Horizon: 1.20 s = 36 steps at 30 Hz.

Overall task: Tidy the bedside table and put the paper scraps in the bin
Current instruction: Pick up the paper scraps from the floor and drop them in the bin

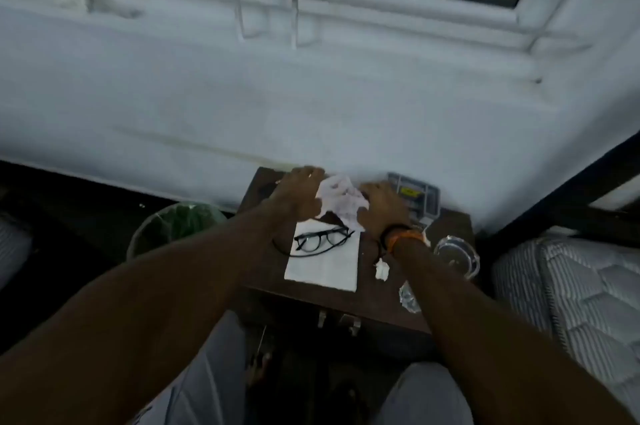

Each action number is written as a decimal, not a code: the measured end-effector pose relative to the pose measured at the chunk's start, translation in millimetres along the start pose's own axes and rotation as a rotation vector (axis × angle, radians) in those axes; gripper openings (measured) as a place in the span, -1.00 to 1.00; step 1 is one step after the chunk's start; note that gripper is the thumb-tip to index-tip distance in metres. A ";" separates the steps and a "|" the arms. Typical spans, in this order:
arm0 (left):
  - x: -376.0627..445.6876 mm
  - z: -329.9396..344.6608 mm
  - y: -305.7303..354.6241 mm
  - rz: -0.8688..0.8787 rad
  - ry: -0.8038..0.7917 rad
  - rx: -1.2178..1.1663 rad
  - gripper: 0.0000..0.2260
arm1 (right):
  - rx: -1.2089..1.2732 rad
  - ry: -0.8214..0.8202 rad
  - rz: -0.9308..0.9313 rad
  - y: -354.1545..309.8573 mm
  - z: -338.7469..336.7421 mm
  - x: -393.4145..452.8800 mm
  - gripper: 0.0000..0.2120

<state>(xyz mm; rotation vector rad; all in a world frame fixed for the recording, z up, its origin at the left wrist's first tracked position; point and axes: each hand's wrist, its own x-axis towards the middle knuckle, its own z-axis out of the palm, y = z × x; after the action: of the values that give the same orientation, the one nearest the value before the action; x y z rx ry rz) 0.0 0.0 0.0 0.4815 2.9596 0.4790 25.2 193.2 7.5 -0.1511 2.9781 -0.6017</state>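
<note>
On the dark wooden bedside table (pixel 311 293) both my hands close round a crumpled white paper scrap (pixel 341 199) at the far edge. My left hand (pixel 296 197) holds its left side and my right hand (pixel 384 204) holds its right side. Just in front of it, black glasses (pixel 323 239) lie on a flat white sheet (pixel 325 263). A small white scrap (pixel 381 270) lies by my right wrist. The bin (pixel 173 227), lined with a clear bag with green inside, stands on the floor left of the table.
A clear box with a yellow label (pixel 420 197) sits at the table's back right. A clear round lid or dish (pixel 457 254) and a crinkled clear wrapper (pixel 408 296) lie near the right edge. A quilted mattress (pixel 581 293) is to the right, the white wall behind.
</note>
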 end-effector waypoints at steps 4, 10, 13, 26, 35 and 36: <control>-15.6 6.9 -4.1 -0.079 0.013 -0.064 -0.49 | 0.036 -0.006 0.026 -11.0 10.7 -8.6 -0.62; -14.9 29.5 -12.4 -0.145 0.016 -0.210 -0.28 | -0.111 0.005 0.081 -2.0 46.5 15.1 -0.57; -5.1 38.3 -14.1 -0.154 0.033 -0.270 -0.24 | -0.092 -0.067 0.146 5.0 57.5 37.9 -0.45; 16.4 53.3 -1.2 -0.227 0.059 -0.645 -0.57 | 0.180 0.043 0.158 11.9 57.4 65.8 -0.79; 1.0 13.2 5.5 -0.133 0.245 -0.670 -0.34 | 0.483 0.275 0.140 -38.3 30.8 57.6 -0.92; -4.9 8.3 3.2 -0.114 0.305 -0.636 -0.38 | 0.511 0.274 0.126 -47.6 29.4 56.1 -0.91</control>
<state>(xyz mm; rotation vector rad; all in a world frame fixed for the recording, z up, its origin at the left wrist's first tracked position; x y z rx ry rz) 6.8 3.7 -6.6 0.1746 2.8314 1.5175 -23.2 131.8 -5.1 0.1717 2.9243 -1.4332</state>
